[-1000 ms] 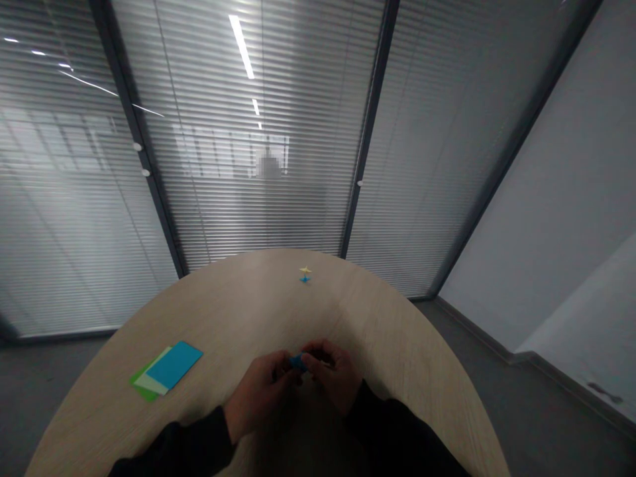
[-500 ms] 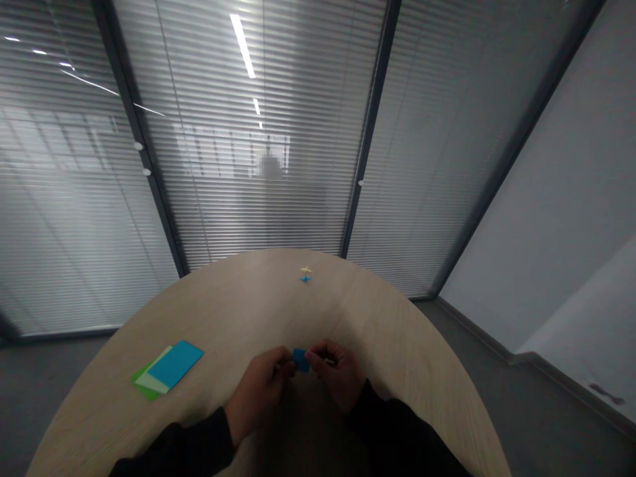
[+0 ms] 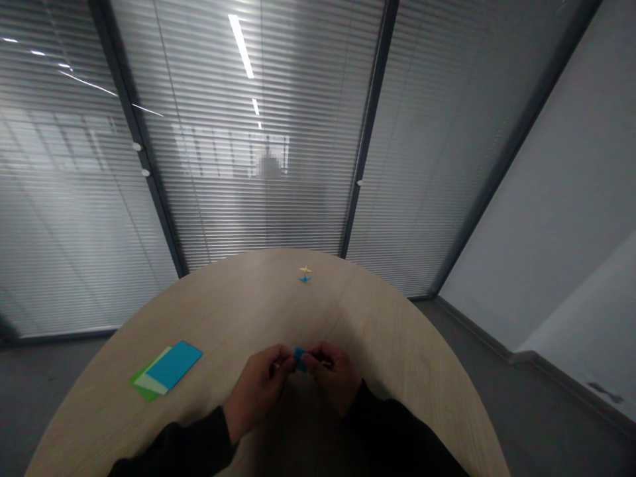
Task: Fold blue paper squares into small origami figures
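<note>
As right hand (image 3: 336, 379) nears left hand (image 3: 261, 385), pinched blue paper (image 3: 299, 355), less exposed

My left forearm (image 3: 179, 444) and right forearm (image 3: 397, 434) enter from the lower edge, dark-sleeved nearly to the wrists, slanting inward. Left hand (image 3: 259, 385): thumb and index finger drawn together in a pinch, pointing right; the other fingers are partly hidden. Right hand (image 3: 335, 376): likewise pinched, fingers bent, thumb pointing left. Fingertips of both hands lie close together; my wrists stand well apart.
</note>
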A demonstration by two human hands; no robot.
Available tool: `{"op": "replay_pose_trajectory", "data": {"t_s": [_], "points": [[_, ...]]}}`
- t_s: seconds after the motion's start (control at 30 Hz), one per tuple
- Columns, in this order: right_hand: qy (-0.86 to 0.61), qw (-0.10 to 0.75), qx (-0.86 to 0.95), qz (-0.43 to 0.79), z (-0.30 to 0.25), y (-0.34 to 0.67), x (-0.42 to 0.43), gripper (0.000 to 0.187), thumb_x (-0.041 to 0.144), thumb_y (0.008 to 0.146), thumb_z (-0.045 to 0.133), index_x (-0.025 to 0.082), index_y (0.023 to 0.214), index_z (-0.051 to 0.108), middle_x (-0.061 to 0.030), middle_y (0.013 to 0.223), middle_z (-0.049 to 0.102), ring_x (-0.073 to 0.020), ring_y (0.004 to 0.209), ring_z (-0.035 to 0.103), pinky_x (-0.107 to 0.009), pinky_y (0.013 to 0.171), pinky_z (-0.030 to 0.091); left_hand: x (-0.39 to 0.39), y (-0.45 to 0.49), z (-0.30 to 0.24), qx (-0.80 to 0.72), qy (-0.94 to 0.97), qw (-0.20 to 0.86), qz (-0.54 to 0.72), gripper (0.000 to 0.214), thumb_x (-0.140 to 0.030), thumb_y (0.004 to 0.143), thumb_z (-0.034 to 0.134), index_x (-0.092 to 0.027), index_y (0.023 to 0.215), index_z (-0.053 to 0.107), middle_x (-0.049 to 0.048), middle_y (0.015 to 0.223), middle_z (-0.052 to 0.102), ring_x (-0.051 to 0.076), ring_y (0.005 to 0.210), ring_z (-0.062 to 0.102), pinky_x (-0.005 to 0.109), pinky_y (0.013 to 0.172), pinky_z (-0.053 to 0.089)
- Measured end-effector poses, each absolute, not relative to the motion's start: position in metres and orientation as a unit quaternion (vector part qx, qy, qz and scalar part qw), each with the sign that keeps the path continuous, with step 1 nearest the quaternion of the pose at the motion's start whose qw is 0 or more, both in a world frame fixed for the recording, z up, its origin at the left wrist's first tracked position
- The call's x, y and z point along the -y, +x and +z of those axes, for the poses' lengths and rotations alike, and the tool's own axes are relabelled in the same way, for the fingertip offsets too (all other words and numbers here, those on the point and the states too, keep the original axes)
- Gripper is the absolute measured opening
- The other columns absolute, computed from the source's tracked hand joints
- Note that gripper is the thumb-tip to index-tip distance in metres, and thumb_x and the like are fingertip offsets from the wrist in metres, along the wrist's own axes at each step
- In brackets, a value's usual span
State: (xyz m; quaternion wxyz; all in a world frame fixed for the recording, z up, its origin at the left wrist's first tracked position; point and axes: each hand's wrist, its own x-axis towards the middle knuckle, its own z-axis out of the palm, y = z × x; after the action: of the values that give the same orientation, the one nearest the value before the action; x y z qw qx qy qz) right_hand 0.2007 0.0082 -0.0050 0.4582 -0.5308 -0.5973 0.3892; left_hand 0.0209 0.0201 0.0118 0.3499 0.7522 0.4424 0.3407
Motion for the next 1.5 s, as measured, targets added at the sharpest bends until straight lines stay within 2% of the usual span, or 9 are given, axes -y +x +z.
{"op": "replay_pose_trajectory", "data": {"t_s": [0.13,0.4,0.6,0.87,1.03,1.2,1.33,1.5], "points": [[-0.548,0.458,0.593,0.370,-0.0056,0.1979,-0.0071,0.029,0.045,0.081,0.062,0.017,0.076,0.066,-0.0005,0.062,0.059,-0.0142,0.057,0.053,-0.025,0.055,0.043,-0.0205,0.0219,0.0129,-0.432,0.736,0.392,0.343,0.031,-0.041,0.090,0.050,-0.016,0.090,0.068,0.0052,0.078,0.070,0.019,0.066,0.059,0.027,0.060,0.042],[-0.528,0.455,0.618,0.364,-0.0096,0.1948,-0.0076,0.020,0.036,0.081,0.063,0.017,0.080,0.070,-0.0035,0.072,0.069,-0.0154,0.063,0.061,-0.025,0.058,0.046,-0.0196,0.0213,0.0111,-0.444,0.767,0.345,0.310,0.029,-0.033,0.091,0.049,-0.016,0.076,0.067,0.0051,0.071,0.070,0.019,0.067,0.061,0.027,0.062,0.042],[-0.539,0.470,0.596,0.366,-0.0088,0.1952,-0.0082,0.023,0.039,0.082,0.062,0.017,0.080,0.068,-0.0036,0.071,0.067,-0.0163,0.063,0.061,-0.026,0.058,0.048,-0.0171,0.0237,0.0123,-0.425,0.769,0.364,0.308,0.030,-0.037,0.093,0.047,-0.017,0.088,0.069,0.0050,0.078,0.072,0.019,0.070,0.062,0.027,0.063,0.044],[-0.515,0.486,0.605,0.364,-0.0054,0.1958,-0.0067,0.023,0.038,0.080,0.062,0.016,0.078,0.068,-0.0041,0.071,0.067,-0.0176,0.066,0.063,-0.028,0.062,0.049,-0.0181,0.0222,0.0129,-0.413,0.782,0.359,0.298,0.032,-0.037,0.093,0.048,-0.016,0.084,0.071,0.0060,0.075,0.072,0.020,0.070,0.062,0.027,0.063,0.044],[-0.515,0.483,0.600,0.377,-0.0077,0.1961,-0.0089,0.025,0.040,0.080,0.062,0.016,0.077,0.067,-0.0042,0.070,0.067,-0.0182,0.068,0.063,-0.030,0.065,0.049,-0.0174,0.0231,0.0124,-0.391,0.774,0.407,0.288,0.033,-0.040,0.094,0.048,-0.015,0.088,0.070,0.0060,0.079,0.072,0.019,0.072,0.062,0.026,0.065,0.044],[-0.504,0.467,0.593,0.419,-0.0102,0.1964,-0.0110,0.032,0.042,0.079,0.065,0.016,0.096,0.068,-0.0064,0.085,0.070,-0.0178,0.071,0.064,-0.029,0.063,0.050,-0.0221,0.0207,0.0095,-0.423,0.739,0.402,0.337,0.037,-0.045,0.094,0.047,-0.016,0.080,0.064,0.0041,0.072,0.067,0.017,0.066,0.058,0.026,0.061,0.042],[-0.520,0.451,0.600,0.407,-0.0108,0.1968,-0.0105,0.031,0.046,0.083,0.063,0.015,0.082,0.067,-0.0029,0.068,0.066,-0.0157,0.062,0.061,-0.026,0.058,0.047,-0.0233,0.0204,0.0081,-0.414,0.728,0.417,0.353,0.037,-0.046,0.094,0.046,-0.016,0.079,0.062,0.0030,0.072,0.064,0.017,0.067,0.056,0.026,0.062,0.041],[-0.493,0.439,0.643,0.389,-0.0049,0.1997,-0.0079,0.030,0.044,0.088,0.058,0.016,0.081,0.064,-0.0043,0.071,0.071,-0.0163,0.064,0.065,-0.026,0.060,0.048,-0.0223,0.0208,0.0083,-0.416,0.734,0.422,0.333,0.031,-0.043,0.091,0.050,-0.016,0.080,0.062,0.0013,0.071,0.061,0.016,0.065,0.053,0.026,0.060,0.038]]}}
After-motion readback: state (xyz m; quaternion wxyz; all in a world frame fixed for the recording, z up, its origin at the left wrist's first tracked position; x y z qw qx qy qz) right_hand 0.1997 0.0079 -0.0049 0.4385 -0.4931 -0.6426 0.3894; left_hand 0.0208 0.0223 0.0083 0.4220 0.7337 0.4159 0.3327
